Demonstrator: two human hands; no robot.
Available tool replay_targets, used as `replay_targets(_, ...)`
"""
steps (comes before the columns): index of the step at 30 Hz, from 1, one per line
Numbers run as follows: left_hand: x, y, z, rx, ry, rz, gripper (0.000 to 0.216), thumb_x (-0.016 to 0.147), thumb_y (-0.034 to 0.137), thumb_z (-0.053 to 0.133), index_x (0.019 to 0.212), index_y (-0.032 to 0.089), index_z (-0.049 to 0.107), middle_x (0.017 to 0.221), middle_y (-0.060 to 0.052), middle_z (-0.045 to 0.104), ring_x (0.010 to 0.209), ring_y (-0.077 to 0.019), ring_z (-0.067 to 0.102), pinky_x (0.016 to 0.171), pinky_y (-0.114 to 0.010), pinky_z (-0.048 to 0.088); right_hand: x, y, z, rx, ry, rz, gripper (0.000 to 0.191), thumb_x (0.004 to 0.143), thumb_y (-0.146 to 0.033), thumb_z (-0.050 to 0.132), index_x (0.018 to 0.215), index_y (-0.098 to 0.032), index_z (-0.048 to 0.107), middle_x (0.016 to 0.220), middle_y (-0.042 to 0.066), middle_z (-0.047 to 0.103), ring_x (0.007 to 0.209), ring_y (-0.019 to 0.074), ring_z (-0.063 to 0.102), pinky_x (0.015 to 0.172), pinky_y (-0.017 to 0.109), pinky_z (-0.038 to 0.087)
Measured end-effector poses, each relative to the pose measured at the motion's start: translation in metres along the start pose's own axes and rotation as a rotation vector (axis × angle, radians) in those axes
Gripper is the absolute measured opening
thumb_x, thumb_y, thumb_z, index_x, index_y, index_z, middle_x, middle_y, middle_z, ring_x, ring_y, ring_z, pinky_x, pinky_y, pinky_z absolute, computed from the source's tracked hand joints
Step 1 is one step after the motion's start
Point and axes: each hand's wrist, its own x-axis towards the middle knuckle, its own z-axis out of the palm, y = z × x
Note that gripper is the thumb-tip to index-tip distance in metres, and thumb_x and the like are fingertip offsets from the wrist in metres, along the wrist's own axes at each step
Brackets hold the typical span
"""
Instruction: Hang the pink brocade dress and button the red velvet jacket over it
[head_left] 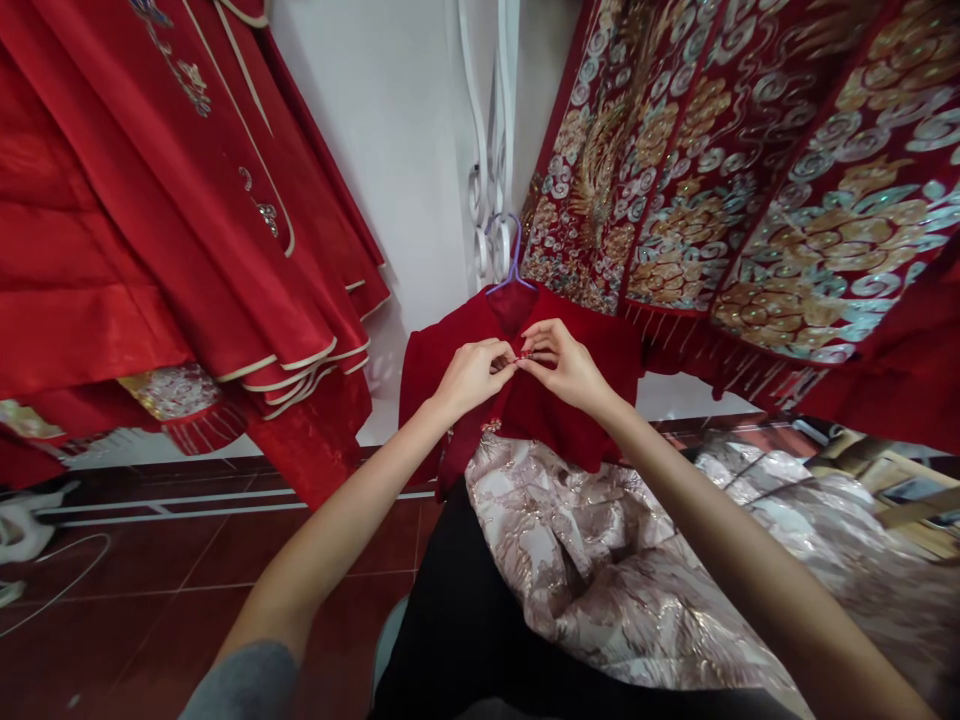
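Red cloth jacket (pixel 562 420), front edge (pixel 502 402) in left hand (pixel 474 374) and right hand (pixel 562 365), grip narrow

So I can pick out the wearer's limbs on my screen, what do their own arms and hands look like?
The left hand and right hand are gloveless, with slim fingers. The left forearm is uncovered up to a plain grey sleeve ending near the elbow. The right forearm shows no sleeve within the frame. No watch or bracelet is visible.
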Motion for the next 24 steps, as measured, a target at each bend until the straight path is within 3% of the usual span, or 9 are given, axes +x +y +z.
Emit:
replay_targets(8, 0.007, 0.002, -0.003, 0.195, -0.049, 0.092, 0.013, 0.082, 0.019, 0.054, 0.076, 0.019, 0.065, 0.077, -0.002, 0.063, 0.065, -0.0144, 0.058, 0.061, -0.025, 0.041, 0.002, 0.002, -0.002, -0.024, -0.063, -0.022, 0.031, 0.077, -0.021, 0.059, 0.105, -0.021, 0.044, 0.096, 0.004, 0.055, 0.092, 0.0156, 0.058, 0.085, 0.035, 0.053)
replay_targets(16, 0.014, -0.002, -0.002, 0.367, -0.146, 0.198, 0.019, 0.086, 0.019, 0.047, 0.077, 0.017, 0.063, 0.081, -0.004, 0.062, 0.079, -0.0165, 0.059, 0.066, -0.026, 0.041, 0.006, 0.01, -0.008, -0.041, -0.136, -0.071, 0.029, 0.079, -0.018, 0.057, 0.106, -0.021, 0.045, 0.101, 0.006, 0.053, 0.096, 0.0174, 0.057, 0.088, 0.038, 0.051)
replay_targets(24, 0.005, -0.005, 0.014, 0.178, -0.008, -0.021, 0.009, 0.082, 0.025, 0.055, 0.081, 0.016, 0.057, 0.078, -0.002, 0.06, 0.067, -0.0135, 0.056, 0.062, -0.024, 0.043, 0.002, 0.016, -0.007, 0.0, -0.109, -0.053, 0.029, 0.081, -0.022, 0.056, 0.108, -0.022, 0.046, 0.099, 0.005, 0.055, 0.095, 0.0171, 0.058, 0.09, 0.038, 0.051)
